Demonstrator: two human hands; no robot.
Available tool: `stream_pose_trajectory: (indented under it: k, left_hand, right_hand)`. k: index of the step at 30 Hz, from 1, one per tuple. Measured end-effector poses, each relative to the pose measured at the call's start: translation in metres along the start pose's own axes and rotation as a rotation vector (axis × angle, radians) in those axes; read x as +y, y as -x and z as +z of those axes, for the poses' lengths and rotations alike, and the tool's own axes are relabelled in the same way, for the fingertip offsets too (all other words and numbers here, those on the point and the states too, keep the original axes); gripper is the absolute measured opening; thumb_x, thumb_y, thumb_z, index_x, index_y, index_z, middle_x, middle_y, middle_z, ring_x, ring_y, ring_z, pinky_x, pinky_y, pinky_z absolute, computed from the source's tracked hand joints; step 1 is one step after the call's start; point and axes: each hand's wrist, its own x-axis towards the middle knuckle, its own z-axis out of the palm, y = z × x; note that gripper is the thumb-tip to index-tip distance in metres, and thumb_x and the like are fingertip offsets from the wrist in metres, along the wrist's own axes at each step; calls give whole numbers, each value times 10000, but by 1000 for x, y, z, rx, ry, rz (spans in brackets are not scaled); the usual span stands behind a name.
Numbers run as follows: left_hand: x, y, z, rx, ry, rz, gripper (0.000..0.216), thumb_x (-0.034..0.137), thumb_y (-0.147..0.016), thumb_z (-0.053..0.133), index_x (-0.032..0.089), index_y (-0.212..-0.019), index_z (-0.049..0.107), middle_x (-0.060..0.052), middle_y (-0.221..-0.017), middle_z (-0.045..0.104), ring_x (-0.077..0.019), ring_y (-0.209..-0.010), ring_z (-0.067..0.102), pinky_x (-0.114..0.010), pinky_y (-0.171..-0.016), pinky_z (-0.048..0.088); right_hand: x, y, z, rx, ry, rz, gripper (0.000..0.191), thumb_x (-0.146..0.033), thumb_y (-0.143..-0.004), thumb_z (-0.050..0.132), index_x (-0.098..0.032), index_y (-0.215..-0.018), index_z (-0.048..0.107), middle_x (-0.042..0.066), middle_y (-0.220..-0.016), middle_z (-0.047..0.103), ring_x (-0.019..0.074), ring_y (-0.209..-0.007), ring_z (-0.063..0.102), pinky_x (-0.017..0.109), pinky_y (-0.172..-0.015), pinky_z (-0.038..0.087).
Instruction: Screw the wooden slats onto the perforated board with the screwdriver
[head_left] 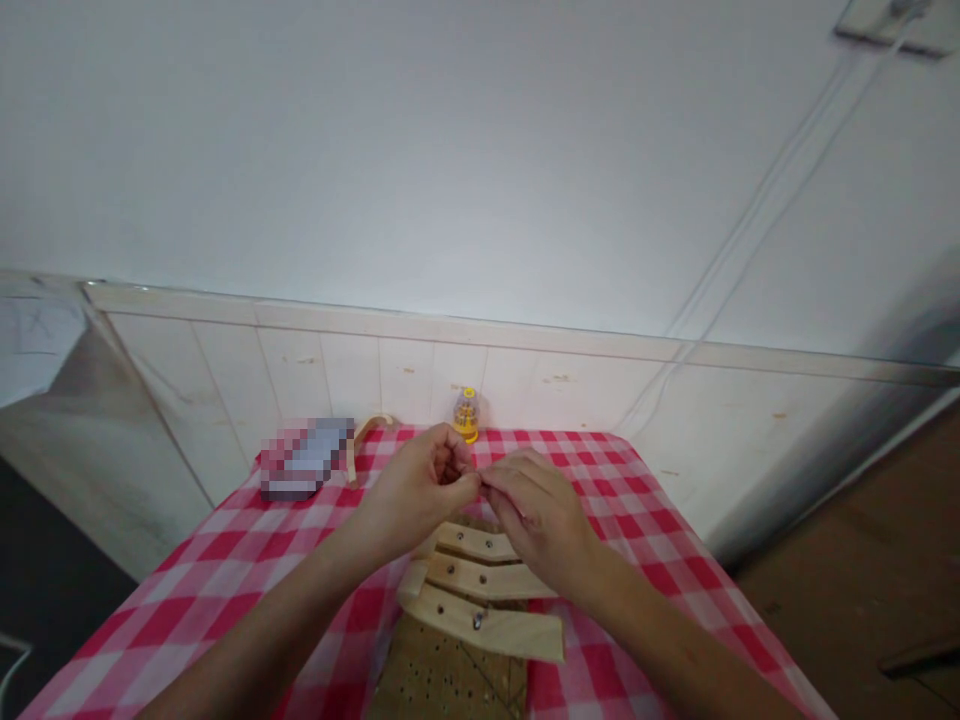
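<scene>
My left hand (418,490) and my right hand (534,510) meet fingertip to fingertip above the table, both pinched together on something too small to make out. Below them lie three light wooden slats (480,600) with metal screws or rivets in them, stacked in a fan. The slats rest on a brown perforated board (442,680) laid over the red-and-white checked tablecloth (225,570).
A small yellow toy-like object (466,413) stands at the table's far edge by the white panelled wall. A blurred-out item (306,459) and a curved wooden piece (367,432) lie at the far left. Cables run down the wall at right. Brown floor lies to the right.
</scene>
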Motion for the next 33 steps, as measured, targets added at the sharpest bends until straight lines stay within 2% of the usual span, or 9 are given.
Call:
stream_pose_trajectory:
  k: [3,6,9,12,16,23,26,29,33]
  left_hand:
    - [4,4,-10,-65,-102,-26,136,238,-716,644,190,-800,548,32,-701,579,-117,-638,564,-232,-600,441]
    - [5,16,-29,-64,-180,-16,96,246,-759,634,186,-816,584,9,-773,593,-131,-701,573,-242,-633,448]
    - [-8,37,-49,-3,-151,-81,145,290,-770,658,181,-829,582,20,-760,560,-114,-640,508,-231,-580,410]
    - [-30,60,-60,-50,-74,-112,187,322,-789,671,180,-862,574,13,-814,566,-112,-665,510,-233,-606,421]
    - [-57,81,-57,-136,-49,-129,307,313,-737,765,187,-932,565,-3,-916,593,-134,-785,544,-248,-705,449]
    - [-79,90,-40,-114,39,-137,374,333,-700,815,189,-906,538,8,-859,583,-144,-761,537,-258,-687,430]
    - [-93,93,-37,-99,114,-153,384,359,-715,810,194,-886,508,29,-787,555,-122,-686,497,-229,-606,371]
    - [-106,97,-36,-140,160,-152,383,338,-709,814,200,-877,499,22,-804,573,-139,-734,514,-242,-639,386]
    - [-107,101,-35,-152,183,-197,351,331,-741,782,219,-899,490,11,-851,596,-168,-795,551,-269,-683,421]
  right_hand:
    - [-1,1,-1,31,0,40,212,-82,-928,516,-208,-993,672,85,-942,685,221,-888,613,372,-774,525]
    - [-3,-1,-4,84,-18,125,158,-128,-933,549,-213,-930,682,67,-862,655,210,-834,603,345,-722,520]
    - [-6,-4,-8,89,-73,183,135,-160,-938,567,-217,-905,685,56,-828,677,203,-814,622,336,-728,522]
    - [-8,-9,-10,115,-82,233,103,-188,-929,588,-225,-932,684,54,-857,708,207,-828,651,340,-752,529]
    - [-11,-12,-12,112,-56,297,145,-172,-918,579,-225,-1026,659,58,-907,717,205,-815,664,339,-734,539]
    - [-17,10,-20,46,83,179,147,-131,-931,542,-219,-1009,631,59,-875,705,207,-807,660,338,-718,536]
    - [-5,26,-22,136,133,246,126,-143,-928,563,-223,-997,632,40,-848,698,191,-771,661,319,-696,531]
    - [16,43,-23,282,182,368,87,-182,-919,594,-225,-977,643,34,-828,693,191,-748,662,324,-695,528]
    - [32,59,-21,316,141,514,86,-258,-907,605,-229,-967,661,38,-827,695,203,-740,659,333,-678,524]
